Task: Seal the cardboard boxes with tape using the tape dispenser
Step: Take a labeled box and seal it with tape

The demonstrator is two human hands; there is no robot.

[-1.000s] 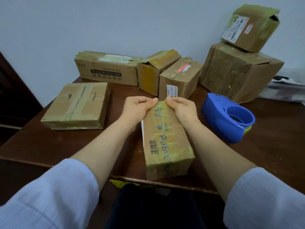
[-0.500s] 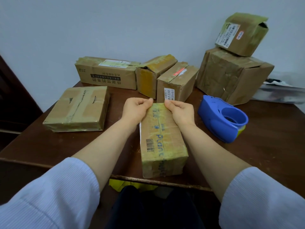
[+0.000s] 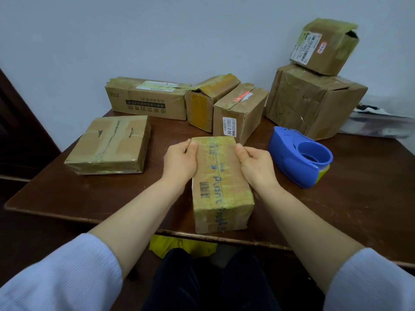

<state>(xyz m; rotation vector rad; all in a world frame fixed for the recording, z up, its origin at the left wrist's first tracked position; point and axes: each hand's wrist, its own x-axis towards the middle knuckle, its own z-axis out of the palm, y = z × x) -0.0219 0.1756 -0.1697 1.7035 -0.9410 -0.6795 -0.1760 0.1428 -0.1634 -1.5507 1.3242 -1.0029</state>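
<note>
– Dark wooden table (image 3: pixel 336 209) against a pale wall (image 3: pixel 157 41), seen from the head camera, with cardboard all over it. Which box is being worked on?

– The narrow box (image 3: pixel 219 182), lying lengthwise in front of the person, its near end at the table's edge. Yellowish tape already runs along its top and over the near end.

– And the hands?

– The left hand (image 3: pixel 179 163) grips the far left corner, thumb on top and fingers down the side. The right hand (image 3: pixel 256 164) grips the far right edge, thumb on the rim and fingers curled round the side. Both clasp the box, and neither holds a tool.

– Where is the tape dispenser?

– The tape dispenser (image 3: pixel 298 157) is blue and sits on the table just right of the right hand, not touching it.

– What step would you call this?

– I'd judge it as checking or squaring up the box, perhaps pressing tape down at the far end. Whether that far seam is fully closed, I cannot tell.

– Next move?

– If another strip is needed, the right hand should let go and reach right for the dispenser while the left steadies the box. If it is finished, it goes aside and another comes forward. That could be the flat box (image 3: pixel 110 145) on the left, or the small top box (image 3: pixel 323 46) on the stack, whose end gapes open.
</note>
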